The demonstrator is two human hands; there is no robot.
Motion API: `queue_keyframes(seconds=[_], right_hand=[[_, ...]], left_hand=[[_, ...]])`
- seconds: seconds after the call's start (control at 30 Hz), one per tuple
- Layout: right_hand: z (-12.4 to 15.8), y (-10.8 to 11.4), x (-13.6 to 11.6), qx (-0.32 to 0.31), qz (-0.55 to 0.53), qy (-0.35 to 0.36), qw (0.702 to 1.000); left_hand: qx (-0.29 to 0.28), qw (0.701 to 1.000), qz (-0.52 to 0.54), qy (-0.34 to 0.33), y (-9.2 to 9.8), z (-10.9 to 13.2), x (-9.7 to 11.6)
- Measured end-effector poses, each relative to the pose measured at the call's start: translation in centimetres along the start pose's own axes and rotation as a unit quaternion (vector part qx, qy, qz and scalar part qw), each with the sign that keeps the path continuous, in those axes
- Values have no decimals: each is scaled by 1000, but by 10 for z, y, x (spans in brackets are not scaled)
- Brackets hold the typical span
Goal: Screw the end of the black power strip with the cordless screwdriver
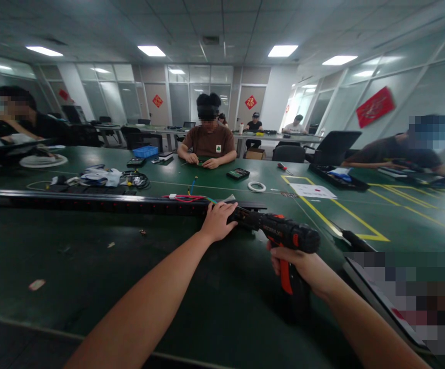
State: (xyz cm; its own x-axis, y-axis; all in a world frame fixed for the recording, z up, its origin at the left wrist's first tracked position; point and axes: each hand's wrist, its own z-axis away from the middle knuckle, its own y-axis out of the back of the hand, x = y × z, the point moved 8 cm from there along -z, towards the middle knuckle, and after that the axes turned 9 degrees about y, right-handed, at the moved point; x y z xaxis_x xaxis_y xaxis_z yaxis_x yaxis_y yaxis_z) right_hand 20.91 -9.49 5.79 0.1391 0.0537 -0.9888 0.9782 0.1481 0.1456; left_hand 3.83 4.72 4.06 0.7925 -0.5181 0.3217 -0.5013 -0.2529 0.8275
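A black and orange cordless drill is gripped by its handle in my right hand. It points left, its front end at the right end of a long black rail that lies across the table. My left hand is closed over the rail near that end, its fingers reaching over the top. Red, green and other thin wires with a white connector lie along the rail beside my left hand. The contact between the drill's tip and the rail is too dark to make out.
Behind the rail on the green table lie bagged parts, cables, a white ring-shaped roll and a screwdriver. A dark pointed tool lies at right. Across the table a person handles a small part.
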Motion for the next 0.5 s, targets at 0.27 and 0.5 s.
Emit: queue_keyframes(seconds=[0.27, 0.5], right_hand=[[0, -2, -3, -1, -4, 3, 1000], [-1, -1, 0, -9, -2, 0, 1000]], left_hand=[[-3, 1000, 4, -2, 0, 0, 0], [-11, 1000, -1, 3, 0, 0, 0]])
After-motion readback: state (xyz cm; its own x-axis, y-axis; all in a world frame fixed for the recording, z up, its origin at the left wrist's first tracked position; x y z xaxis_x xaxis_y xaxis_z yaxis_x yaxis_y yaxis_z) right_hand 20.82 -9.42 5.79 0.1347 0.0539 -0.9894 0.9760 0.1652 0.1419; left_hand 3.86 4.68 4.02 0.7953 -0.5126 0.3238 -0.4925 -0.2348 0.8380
